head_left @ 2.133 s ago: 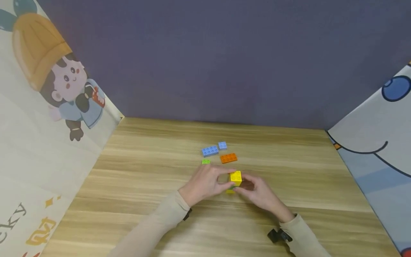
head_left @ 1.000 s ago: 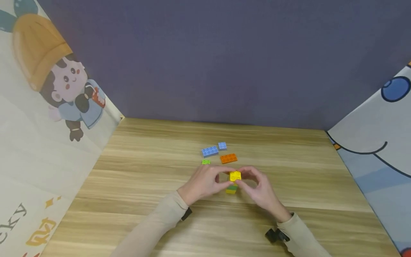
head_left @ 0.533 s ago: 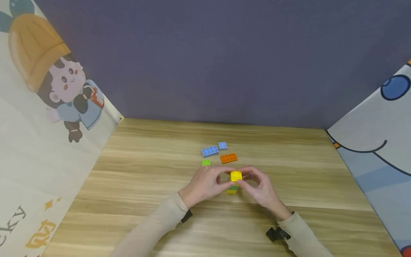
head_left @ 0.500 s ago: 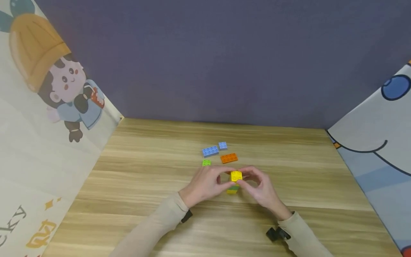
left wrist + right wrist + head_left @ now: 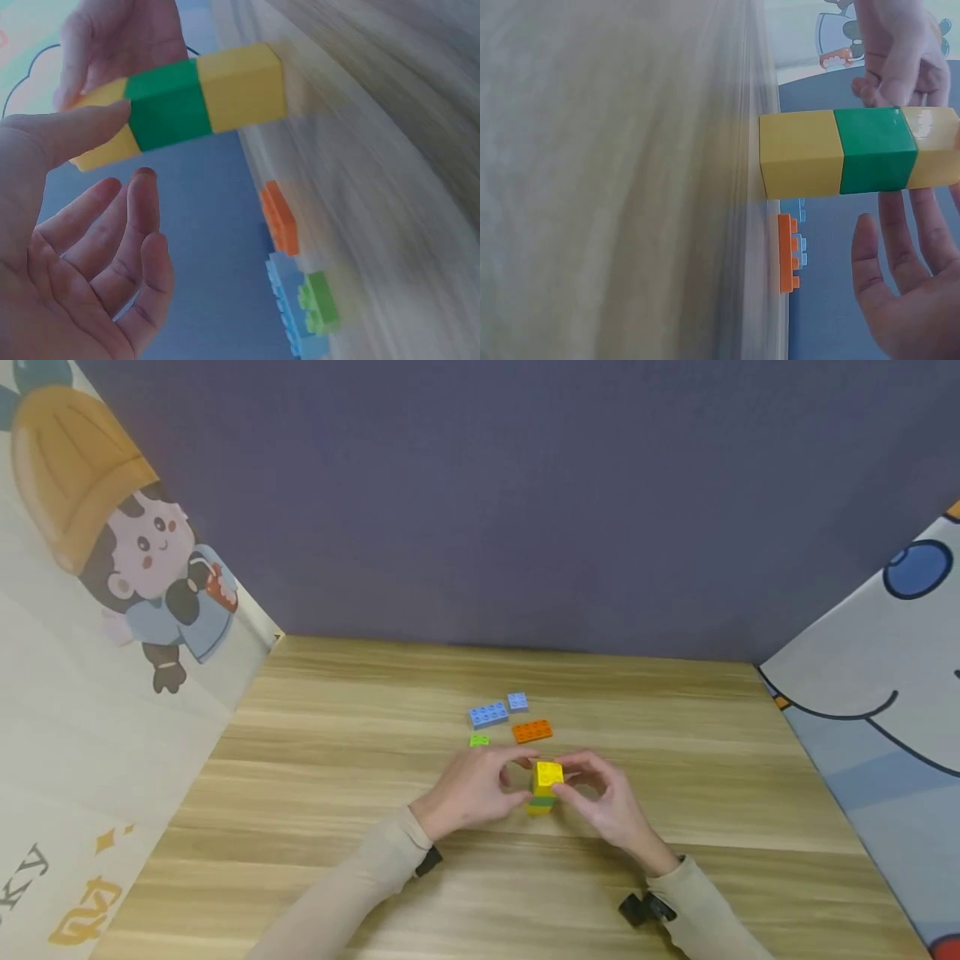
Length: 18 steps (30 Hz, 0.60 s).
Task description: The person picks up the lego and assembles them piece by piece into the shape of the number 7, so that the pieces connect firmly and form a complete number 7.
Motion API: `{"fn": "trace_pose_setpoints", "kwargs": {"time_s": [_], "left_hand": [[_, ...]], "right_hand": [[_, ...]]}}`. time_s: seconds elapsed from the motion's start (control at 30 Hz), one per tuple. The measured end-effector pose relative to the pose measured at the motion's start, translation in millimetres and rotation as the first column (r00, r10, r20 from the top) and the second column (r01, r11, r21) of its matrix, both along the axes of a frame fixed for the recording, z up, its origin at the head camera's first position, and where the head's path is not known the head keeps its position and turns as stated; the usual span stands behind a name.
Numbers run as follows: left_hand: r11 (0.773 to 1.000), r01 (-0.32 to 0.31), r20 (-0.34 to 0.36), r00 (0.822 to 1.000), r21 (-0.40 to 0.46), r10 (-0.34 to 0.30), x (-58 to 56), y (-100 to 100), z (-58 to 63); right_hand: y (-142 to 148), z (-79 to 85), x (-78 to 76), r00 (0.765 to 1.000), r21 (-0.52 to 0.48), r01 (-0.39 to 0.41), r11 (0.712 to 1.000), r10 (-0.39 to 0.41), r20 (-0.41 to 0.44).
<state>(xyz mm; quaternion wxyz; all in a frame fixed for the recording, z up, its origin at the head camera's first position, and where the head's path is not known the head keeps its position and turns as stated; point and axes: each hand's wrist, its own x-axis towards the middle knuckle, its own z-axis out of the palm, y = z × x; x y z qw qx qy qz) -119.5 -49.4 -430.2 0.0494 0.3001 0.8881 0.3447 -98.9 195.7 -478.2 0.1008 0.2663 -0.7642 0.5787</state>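
A short tower of toy building bricks stands upright on the table, with a yellow brick (image 5: 549, 774) on top, a green brick (image 5: 875, 150) in the middle and another yellow brick (image 5: 241, 86) at the bottom. My right hand (image 5: 611, 806) pinches the top yellow brick between thumb and index finger, from the right. On the other side, my left hand (image 5: 476, 785) is spread around the tower with its thumb and fingers wide apart. In the left wrist view its thumb (image 5: 90, 127) overlaps the top brick, while the other fingers lie away from the tower.
Behind the hands lie a long blue brick (image 5: 488, 715), a small blue brick (image 5: 517, 702), an orange brick (image 5: 532, 731) and a lime green brick (image 5: 479, 740), partly covered by the left hand. A dark panel (image 5: 480, 510) closes off the wooden table's (image 5: 337, 718) far edge.
Both hands first worked at the top yellow brick, and it now sits in line on the green one. The left hand's fingers have since loosened and drawn slightly left; the right hand keeps its pinch.
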Motion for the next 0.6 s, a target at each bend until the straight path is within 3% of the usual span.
{"fn": "trace_pose_setpoints", "kwargs": {"time_s": [0.6], "left_hand": [[0.997, -0.076, 0.011, 0.997, -0.021, 0.076, -13.1, -5, -11.4]], "right_hand": [[0, -3.0, 0.9, 0.999, -0.038, -0.007, 0.999, 0.008, 0.032]]}}
